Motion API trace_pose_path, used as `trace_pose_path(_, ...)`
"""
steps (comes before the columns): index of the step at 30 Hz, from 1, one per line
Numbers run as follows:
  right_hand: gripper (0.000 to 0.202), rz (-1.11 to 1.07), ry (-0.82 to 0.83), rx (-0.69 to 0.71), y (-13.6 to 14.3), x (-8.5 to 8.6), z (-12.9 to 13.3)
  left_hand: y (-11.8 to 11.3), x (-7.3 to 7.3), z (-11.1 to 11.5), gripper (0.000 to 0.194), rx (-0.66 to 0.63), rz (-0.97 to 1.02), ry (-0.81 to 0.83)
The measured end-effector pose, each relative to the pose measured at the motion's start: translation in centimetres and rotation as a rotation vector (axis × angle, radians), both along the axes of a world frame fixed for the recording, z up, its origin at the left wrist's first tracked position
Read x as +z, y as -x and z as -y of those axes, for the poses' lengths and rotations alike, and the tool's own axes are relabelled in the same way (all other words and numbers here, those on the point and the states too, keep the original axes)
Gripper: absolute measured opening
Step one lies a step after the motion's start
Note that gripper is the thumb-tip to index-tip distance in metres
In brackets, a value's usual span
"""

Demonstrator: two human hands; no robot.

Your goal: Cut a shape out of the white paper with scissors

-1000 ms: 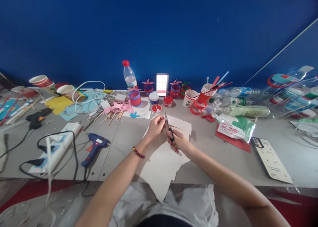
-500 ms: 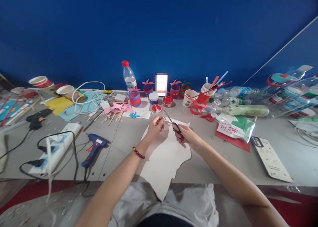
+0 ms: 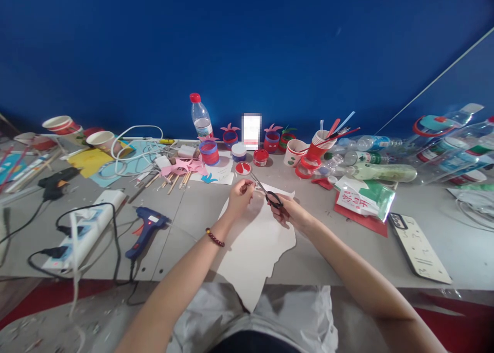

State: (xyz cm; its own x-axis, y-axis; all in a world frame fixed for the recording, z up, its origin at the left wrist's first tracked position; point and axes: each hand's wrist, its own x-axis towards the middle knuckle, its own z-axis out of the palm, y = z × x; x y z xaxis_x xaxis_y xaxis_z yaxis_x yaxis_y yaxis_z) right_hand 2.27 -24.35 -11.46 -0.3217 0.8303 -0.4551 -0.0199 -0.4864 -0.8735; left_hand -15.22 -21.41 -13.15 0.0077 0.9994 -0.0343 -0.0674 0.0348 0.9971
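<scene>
Black-handled scissors [image 3: 275,199] are gripped in my right hand [image 3: 288,210]; their metal blades point up and left, close to the fingertips of my left hand. My left hand [image 3: 240,196] is closed in a pinch around something small and pale that I cannot make out. Beneath both hands lies a large sheet of white paper [image 3: 250,250] with a ragged right edge, its pointed lower end hanging over the table edge. Just beyond the fingers are a round lid with red paint [image 3: 243,168] and a red paint jar [image 3: 261,157].
To the left lie a blue glue gun [image 3: 146,229], a power strip [image 3: 87,229] with cords, and pink paper cutouts [image 3: 185,166]. A red-capped bottle [image 3: 200,117] stands at the back. Rightward are paper cups [image 3: 295,152], plastic bottles [image 3: 386,172] and a phone [image 3: 420,247].
The scissors' blades have swung left, their tips now nearer my left fingers. My left hand has shifted only slightly, and the paper stays in place.
</scene>
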Motion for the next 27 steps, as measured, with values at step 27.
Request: trace_pose_path(27, 0.047, -0.045, -0.034, 0.011, 0.75, -1.0, 0.28, -0.28, 0.45, 0.73, 0.022, 0.031, 0.051, -0.016)
